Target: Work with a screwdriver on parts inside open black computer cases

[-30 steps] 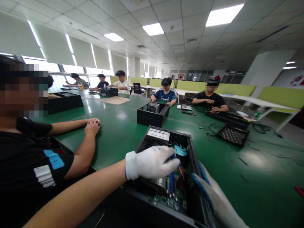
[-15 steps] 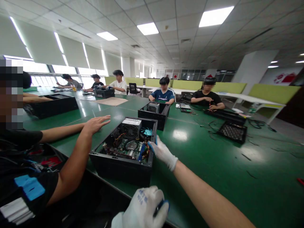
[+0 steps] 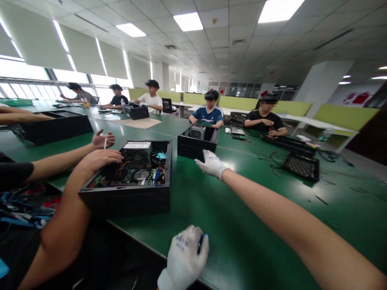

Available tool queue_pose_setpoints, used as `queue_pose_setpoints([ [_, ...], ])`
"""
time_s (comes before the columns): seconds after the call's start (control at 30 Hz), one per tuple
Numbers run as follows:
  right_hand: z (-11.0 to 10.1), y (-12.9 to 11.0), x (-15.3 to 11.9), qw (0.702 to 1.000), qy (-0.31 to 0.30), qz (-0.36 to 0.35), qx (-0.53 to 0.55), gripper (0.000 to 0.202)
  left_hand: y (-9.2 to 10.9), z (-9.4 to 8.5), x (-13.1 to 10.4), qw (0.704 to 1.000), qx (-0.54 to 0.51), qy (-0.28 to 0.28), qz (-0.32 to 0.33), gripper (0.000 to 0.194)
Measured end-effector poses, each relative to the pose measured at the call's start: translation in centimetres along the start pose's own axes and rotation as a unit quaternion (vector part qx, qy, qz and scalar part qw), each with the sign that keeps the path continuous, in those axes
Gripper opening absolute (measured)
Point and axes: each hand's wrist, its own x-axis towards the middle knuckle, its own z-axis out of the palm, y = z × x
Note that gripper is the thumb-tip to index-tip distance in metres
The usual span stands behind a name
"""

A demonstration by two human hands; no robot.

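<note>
My right hand, in a white glove with blue fingertips, reaches forward with its thumb and fingers apart. Its fingertips are at the near right corner of the farther black computer case; whether they touch it I cannot tell. Low in the view, my left hand, gloved alike, curls over the table edge around a small dark thing, mostly hidden by the fingers. Left of my hands sits a nearer open computer case, showing a power supply, a blue fan and a motherboard.
A co-worker's hands are at the nearer case's left side, with a thin white stick between them. Another case stands far left. Loose cables and a black perforated panel lie right on the green table. Several people sit opposite.
The nearer case has shifted left, away from the farther case. My right hand has left its side and moved forward to the farther case. The co-worker's hands have come to the nearer case.
</note>
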Motion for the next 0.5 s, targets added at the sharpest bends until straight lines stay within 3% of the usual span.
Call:
queue_pose_setpoints([
  [0.1,-1.2,2.1,3.2,0.997,0.006,0.008,-0.071,0.084,0.1,0.0,0.3,1.0,0.003,0.017,-0.001,0.012],
  [0.3,-2.2,4.1,8.5,0.991,-0.006,-0.001,-0.135,0.046,0.1,0.2,0.3,1.0,0.002,0.005,-0.028,0.013],
  [0.5,-1.4,4.6,11.0,0.987,-0.03,0.005,-0.155,0.041,-0.5,1.0,-0.4,1.0,0.005,0.02,-0.023,0.004],
])
